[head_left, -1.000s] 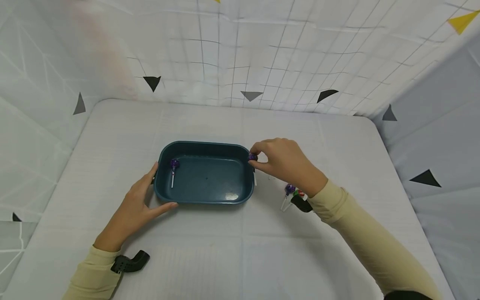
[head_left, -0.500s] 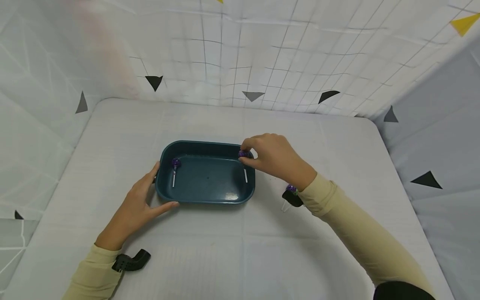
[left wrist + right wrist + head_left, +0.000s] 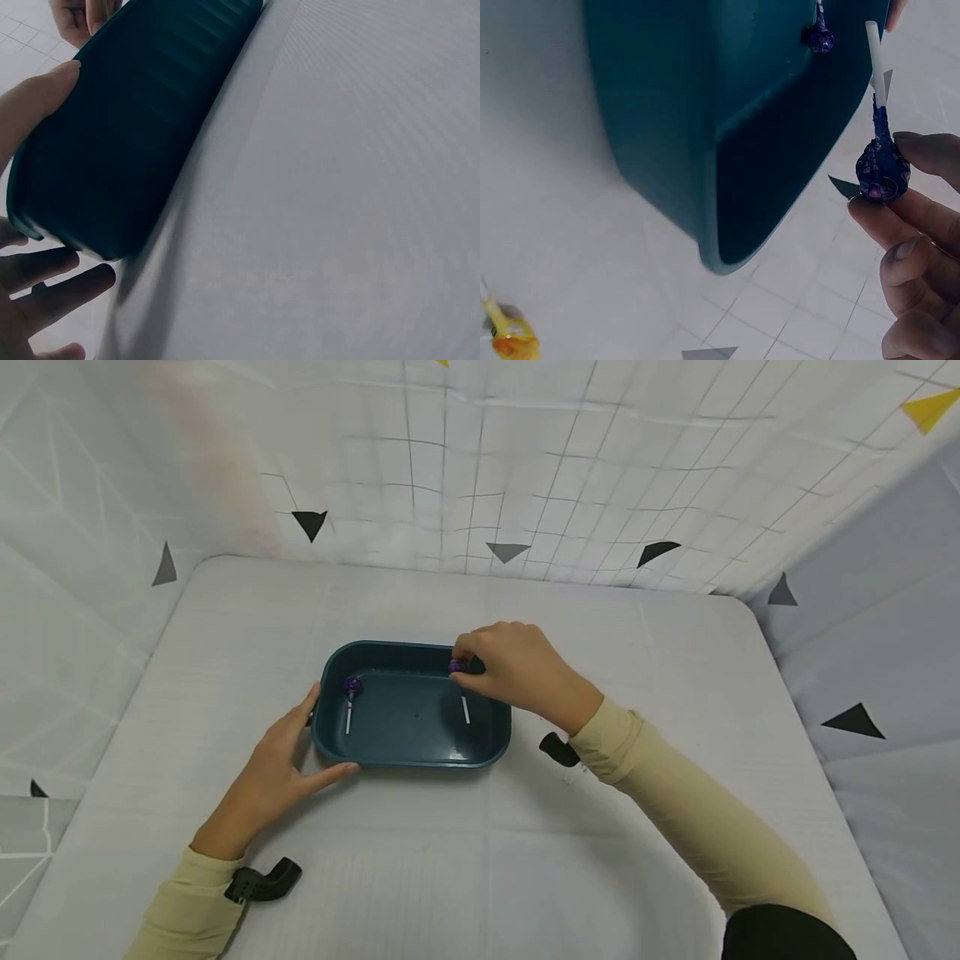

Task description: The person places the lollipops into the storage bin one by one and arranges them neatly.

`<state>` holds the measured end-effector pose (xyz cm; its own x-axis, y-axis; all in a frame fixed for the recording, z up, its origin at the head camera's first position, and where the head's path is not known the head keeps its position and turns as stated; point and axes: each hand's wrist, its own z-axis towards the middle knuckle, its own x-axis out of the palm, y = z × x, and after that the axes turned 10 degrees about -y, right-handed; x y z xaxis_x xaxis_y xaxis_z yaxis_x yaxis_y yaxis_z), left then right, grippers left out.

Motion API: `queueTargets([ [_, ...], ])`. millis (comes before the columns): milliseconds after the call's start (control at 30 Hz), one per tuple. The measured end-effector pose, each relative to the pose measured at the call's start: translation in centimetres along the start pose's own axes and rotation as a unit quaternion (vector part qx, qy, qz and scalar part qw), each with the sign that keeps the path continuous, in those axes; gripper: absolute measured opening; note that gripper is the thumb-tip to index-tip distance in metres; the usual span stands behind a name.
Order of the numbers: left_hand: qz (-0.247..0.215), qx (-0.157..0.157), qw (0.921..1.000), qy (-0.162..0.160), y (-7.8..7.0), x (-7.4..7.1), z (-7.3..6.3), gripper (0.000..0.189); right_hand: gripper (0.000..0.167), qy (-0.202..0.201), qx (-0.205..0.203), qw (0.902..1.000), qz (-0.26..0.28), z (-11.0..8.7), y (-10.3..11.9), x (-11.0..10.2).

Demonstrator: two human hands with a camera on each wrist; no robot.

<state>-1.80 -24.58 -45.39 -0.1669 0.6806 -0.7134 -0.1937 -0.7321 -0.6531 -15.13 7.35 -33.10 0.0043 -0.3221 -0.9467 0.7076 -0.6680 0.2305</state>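
A dark teal plastic tray [image 3: 405, 765] lies on the white-covered table. My left hand [image 3: 272, 770] rests at its left end, thumb along the front rim and straight fingers spread by the end wall. Over the right half of the tray, my right hand [image 3: 521, 668] pinches a purple-wrapped lollipop [image 3: 883, 171] by its candy head between thumb and fingers. Its white stick points toward the front in the head view. A second purple lollipop [image 3: 352, 687] lies inside the tray near the left end.
Right of the tray, lollipop sticks [image 3: 572, 776] show faintly beside the black wrist device [image 3: 558, 749], which hides their heads. One yellow-wrapped lollipop [image 3: 514, 341] lies on the table in the right wrist view. A gridded white sheet [image 3: 480, 468] hangs behind the table.
My right hand has moved left with the purple lollipop, from the tray's right rim to over its inside. The left hand stays at the tray's left end.
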Motion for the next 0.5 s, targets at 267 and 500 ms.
queueTargets([
  [267, -0.005, 0.005, 1.0, -0.003, -0.1, 0.0, 0.1, 0.125, 0.015, 0.021, -0.002, 0.9997, -0.009, 1.1, 0.7, 0.4],
  [500, -0.005, 0.003, 1.0, -0.002, 0.0, 0.0, 0.1, 0.125, 0.016, 0.034, 0.004, 0.9994, -0.009, 2.1, 1.2, 1.0],
])
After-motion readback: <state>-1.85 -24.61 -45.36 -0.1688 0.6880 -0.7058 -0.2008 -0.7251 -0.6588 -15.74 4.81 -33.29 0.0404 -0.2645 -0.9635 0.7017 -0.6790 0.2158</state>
